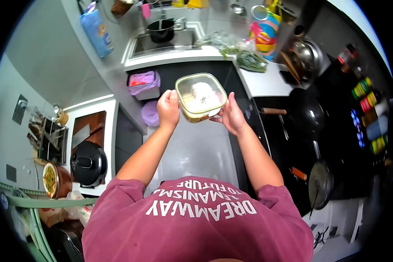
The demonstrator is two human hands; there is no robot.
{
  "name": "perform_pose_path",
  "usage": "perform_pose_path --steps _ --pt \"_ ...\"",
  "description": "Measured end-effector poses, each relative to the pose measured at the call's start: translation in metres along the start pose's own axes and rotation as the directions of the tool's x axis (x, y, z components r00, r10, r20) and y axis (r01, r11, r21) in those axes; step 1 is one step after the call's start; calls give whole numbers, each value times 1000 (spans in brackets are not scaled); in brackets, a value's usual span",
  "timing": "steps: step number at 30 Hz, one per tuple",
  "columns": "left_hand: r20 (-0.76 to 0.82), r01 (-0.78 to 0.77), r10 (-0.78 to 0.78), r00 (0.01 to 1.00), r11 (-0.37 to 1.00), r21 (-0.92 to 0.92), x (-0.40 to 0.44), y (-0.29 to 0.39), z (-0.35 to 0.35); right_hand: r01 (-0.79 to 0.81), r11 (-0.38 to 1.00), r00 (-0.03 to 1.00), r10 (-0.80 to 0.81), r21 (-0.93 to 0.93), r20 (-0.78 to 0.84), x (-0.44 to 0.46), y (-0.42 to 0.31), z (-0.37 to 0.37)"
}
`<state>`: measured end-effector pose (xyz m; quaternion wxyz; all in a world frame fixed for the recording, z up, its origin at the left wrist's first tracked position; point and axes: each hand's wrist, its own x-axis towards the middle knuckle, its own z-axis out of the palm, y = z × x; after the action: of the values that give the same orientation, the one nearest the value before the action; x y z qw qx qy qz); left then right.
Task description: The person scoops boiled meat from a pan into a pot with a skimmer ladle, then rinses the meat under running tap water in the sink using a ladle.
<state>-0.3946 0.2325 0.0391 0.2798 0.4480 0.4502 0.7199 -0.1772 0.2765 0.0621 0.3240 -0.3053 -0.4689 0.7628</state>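
A clear lidded food container [188,84] with a pale green rim is held up in front of my body, over the floor. White rounded pieces [202,92] show through its lid; I cannot make out what they are. My left hand [168,106] grips the container's left side, fingers closed at the edge. On the opposite side, my right hand [232,116] supports the lower right corner, thumb up along the side and fingers partly hidden beneath.
Ahead is a sink [137,45] with a black pot [160,31]. Bagged greens [251,61] lie on the counter. At right, a wok [308,111] sits on the stove. To the left are a cleaver [81,136] and a black rice cooker [88,163]. A lined bin [149,92] stands below the sink.
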Motion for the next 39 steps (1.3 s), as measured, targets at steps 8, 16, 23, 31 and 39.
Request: perform_pose_path --steps 8,16,23,31,39 --pt "-49 -3 6 999 998 66 85 -43 -46 -39 986 997 29 160 65 164 11 13" --pt "40 -71 59 997 897 436 243 -113 -38 48 958 985 -92 284 143 332 -34 -28" --pt "-93 377 -365 926 895 239 329 -144 -19 1 957 992 -38 292 122 438 -47 -66" --pt "-186 346 -346 919 938 -38 430 -200 -21 -26 986 985 -3 164 174 538 -63 -82" --pt "3 332 -333 943 939 -87 531 -269 -81 -93 994 991 87 53 98 643 -90 -68"
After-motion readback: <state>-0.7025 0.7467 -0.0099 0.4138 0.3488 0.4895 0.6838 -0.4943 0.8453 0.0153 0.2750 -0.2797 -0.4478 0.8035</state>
